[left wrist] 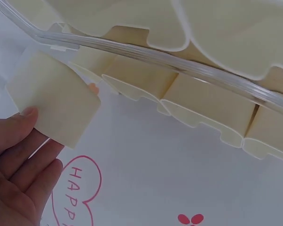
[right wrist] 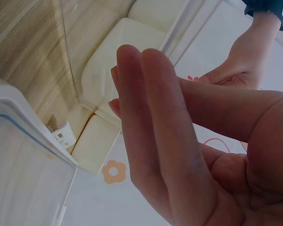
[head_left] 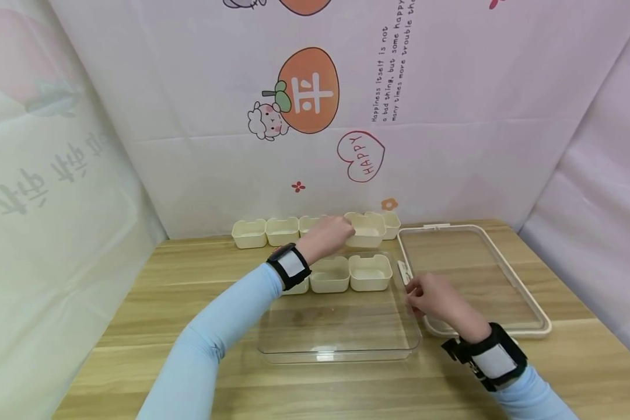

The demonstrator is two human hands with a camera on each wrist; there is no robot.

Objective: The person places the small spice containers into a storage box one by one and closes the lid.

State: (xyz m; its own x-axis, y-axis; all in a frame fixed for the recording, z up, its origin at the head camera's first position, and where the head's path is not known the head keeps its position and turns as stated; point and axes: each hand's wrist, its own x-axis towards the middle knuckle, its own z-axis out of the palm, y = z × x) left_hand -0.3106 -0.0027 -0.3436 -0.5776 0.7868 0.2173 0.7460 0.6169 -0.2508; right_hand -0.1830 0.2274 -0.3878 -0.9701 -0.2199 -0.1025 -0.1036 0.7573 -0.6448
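Note:
My left hand [head_left: 328, 236] holds a cream rectangular bin [head_left: 367, 230] above the far edge of a clear plastic box [head_left: 341, 329]. In the left wrist view the thumb lies on one side of this bin [left wrist: 54, 99], with fingers behind it. Inside the box, cream bins stand in a row at the far side, among them a right-hand bin [head_left: 370, 274] and a middle bin [head_left: 329, 277]; my left forearm partly hides the row's left end. My right hand [head_left: 436, 297] is at the box's right wall, fingertips right beside it, fingers loosely extended in the right wrist view.
Behind the box, more cream bins [head_left: 249, 234] line up along the back of the wooden table [head_left: 189, 309]. A clear lid with a cream rim [head_left: 525, 333] lies to the right, close beside the box. A printed white cloth [head_left: 199, 175] hangs behind the table.

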